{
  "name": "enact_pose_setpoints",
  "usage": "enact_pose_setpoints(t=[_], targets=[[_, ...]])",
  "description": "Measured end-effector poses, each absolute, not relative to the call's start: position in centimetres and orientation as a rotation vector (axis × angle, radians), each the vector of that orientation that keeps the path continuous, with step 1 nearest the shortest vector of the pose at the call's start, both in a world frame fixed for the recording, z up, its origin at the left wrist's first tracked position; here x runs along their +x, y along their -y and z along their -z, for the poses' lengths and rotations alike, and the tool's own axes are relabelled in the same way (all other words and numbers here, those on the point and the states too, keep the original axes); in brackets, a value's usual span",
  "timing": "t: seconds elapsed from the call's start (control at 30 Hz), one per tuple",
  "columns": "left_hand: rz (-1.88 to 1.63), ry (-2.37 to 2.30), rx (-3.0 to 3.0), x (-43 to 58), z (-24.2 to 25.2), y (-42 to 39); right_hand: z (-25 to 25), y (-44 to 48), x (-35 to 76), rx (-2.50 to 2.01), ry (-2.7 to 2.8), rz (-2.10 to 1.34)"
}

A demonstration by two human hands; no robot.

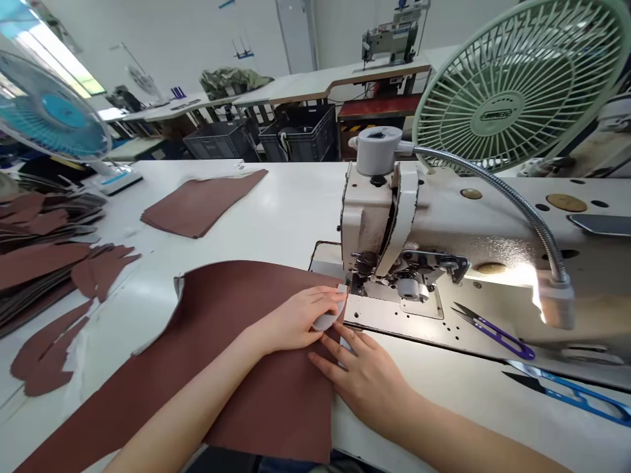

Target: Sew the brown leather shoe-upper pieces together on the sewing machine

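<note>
**Desk:** Where is the cloth?

**Operator:** I see the brown cloth (pixel 236 348) lying flat on the white surface (pixel 276 217). Its far right corner sits just beside the needle of the sewing machine (pixel 394 217).

**Desk:** And the hands?

**Operator:** My left hand (pixel 300 318) rests on that corner and pinches a small pale patch (pixel 328 320) between thumb and fingers, close to the machine's foot. My right hand (pixel 367 378) lies flat and unclenched, gripping nothing. Its fingertips press on the cloth's right edge, just below the patch.

**Desk:** What is around them?

**Operator:** Purple snips (pixel 493 328) lie on the machine bed to the right, with blue snips (pixel 576 394) nearer me. A lamp (pixel 555 302) on a bendy neck shines onto the bed. A green fan (pixel 517 85) stands behind the machine. To the left I see a second brown sheet (pixel 202 203), cut brown pieces (pixel 39 256) in a heap, and a blue fan (pixel 49 112).
</note>
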State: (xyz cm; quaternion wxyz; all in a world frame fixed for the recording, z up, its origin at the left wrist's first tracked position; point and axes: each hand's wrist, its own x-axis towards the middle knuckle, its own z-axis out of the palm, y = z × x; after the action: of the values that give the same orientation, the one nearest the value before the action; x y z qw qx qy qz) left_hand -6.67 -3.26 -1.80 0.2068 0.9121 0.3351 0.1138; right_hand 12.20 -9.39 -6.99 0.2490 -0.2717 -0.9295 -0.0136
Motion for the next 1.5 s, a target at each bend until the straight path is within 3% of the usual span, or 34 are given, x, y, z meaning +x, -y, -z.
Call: enact_pose_setpoints(t=[1.13, 1.5], targets=[[-0.321, -0.949, 2.455, -4.3, 2.1, 1.5, 4.7, 8.3, 14.2, -0.912, 2.71, -0.119], [-0.294, -0.947, 2.491, -3.9, 1.2, 0.9, 5.1, 8.5, 14.1, -0.881, 2.744, -0.024]])
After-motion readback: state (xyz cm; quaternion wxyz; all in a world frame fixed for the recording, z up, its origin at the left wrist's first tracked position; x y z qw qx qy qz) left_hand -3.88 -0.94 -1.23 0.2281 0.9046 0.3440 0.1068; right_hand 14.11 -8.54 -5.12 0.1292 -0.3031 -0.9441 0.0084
